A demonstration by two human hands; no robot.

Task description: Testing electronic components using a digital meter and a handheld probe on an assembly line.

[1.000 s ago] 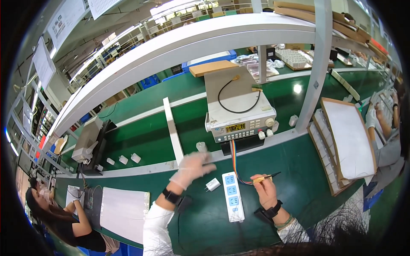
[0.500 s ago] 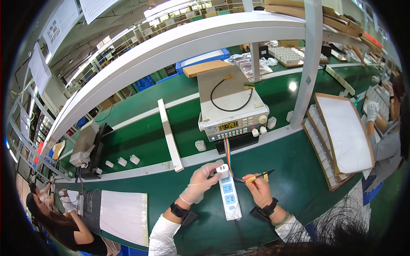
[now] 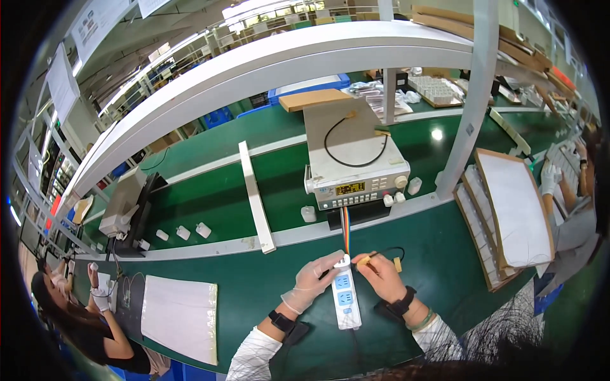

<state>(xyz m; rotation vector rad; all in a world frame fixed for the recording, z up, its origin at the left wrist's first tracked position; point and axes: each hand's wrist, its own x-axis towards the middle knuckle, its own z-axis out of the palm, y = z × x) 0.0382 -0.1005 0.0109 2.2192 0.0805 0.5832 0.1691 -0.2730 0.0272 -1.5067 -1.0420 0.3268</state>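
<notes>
A white power strip with blue socket faces lies lengthwise on the green bench in front of me. At its far end stands a small white charger block, partly covered by fingers. My left hand, in a thin translucent glove, is closed around the charger from the left. My right hand, its fingers bare, pinches a yellow connector just right of the charger. From this connector a short black cable loops over the hand to a second yellow end. Whether the connector touches the charger I cannot tell.
Beyond my hands stands a bench instrument with a lit display, a rainbow ribbon cable running down from it. Several white chargers stand along the far strip. Stacked trays lie right; a co-worker sits left.
My right hand has brought the yellow connector leftward, close beside the charger. The cable's free part now loops over the hand. The whole view has shifted slightly.
</notes>
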